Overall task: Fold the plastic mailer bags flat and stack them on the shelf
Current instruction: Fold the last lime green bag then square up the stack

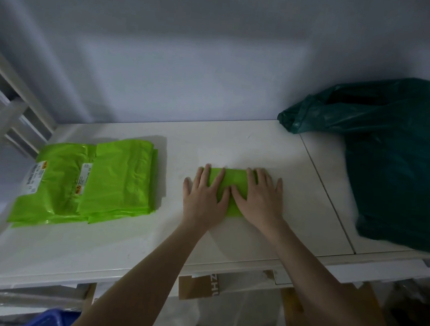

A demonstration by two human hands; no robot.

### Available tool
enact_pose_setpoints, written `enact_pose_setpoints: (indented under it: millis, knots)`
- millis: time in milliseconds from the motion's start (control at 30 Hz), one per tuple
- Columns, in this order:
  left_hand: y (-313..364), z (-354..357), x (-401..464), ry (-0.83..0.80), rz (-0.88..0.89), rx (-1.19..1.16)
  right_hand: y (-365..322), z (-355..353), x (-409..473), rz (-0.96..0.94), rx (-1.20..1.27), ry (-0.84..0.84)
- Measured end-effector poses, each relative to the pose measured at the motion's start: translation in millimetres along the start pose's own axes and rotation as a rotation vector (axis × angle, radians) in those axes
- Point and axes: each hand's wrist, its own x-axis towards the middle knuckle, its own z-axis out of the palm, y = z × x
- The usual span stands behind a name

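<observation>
Dark green sack [397, 160], far right on shelf [273, 151]: thin crinkled plastic, slumped, mouth open toward the far wall; contents not visible in the dark opening.

Stack [88, 182] of lime-green mailers, left on shelf: glossy, flat, rectangular, edges slightly offset. White printed labels on the two top pieces; text too small to read.

Shelf top: white, smooth, matte, a seam running near-to-far right of centre. White frame bars at far left.

Folded mailer [232, 187], centre of shelf: lime-green, small flat rectangle. Left hand [206, 195] lies flat on its left part, fingers straight and spread. Right hand [259, 199] lies flat on its right part, fingers likewise straight. Neither grip is closed; both palms press down, thumbs meeting over the mailer's middle.

Below the shelf edge: brown cardboard [197, 286], blue crate [50, 320] near left.
</observation>
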Motion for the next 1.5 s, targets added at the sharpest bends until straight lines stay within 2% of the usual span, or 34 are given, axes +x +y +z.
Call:
enact_pose_setpoints:
  millis: [133, 333, 433, 533, 600, 733, 800, 933, 1167, 1500]
  knots:
    - [0, 2, 0, 0.019, 0.005, 0.001, 2, 3, -3, 0.069, 0.1, 0.036]
    - [0, 3, 8, 0.004, 0.027, -0.069, 7, 1, 3, 0.049, 0.039, -0.042]
    - [-5, -2, 20, -0.078, 0.112, -0.11, 9, -3, 11, 0.065, -0.016, -0.074]
    - [-15, -2, 22, -0.069, 0.199, -0.005, 9, -8, 16, 0.088, -0.096, -0.092]
    - [-15, -5, 16, -0.05, 0.193, 0.051, 5, -11, 15, 0.069, -0.136, -0.007]
    - [-11, -24, -4, 0.073, 0.154, -0.036, -11, -11, -7, -0.085, -0.101, 0.406]
    - [-19, -27, -14, 0.159, 0.221, -0.045, -20, -8, -22, -0.177, -0.046, 0.469]
    - [-37, -20, -37, 0.214, 0.362, 0.042, -30, 6, -49, -0.35, -0.023, 0.372]
    - [-33, -20, -38, -0.008, 0.265, 0.073, -24, 8, -32, -0.264, -0.041, 0.193]
    - [-13, -25, -12, -0.074, 0.135, 0.142, -27, 3, -12, -0.276, -0.116, 0.262]
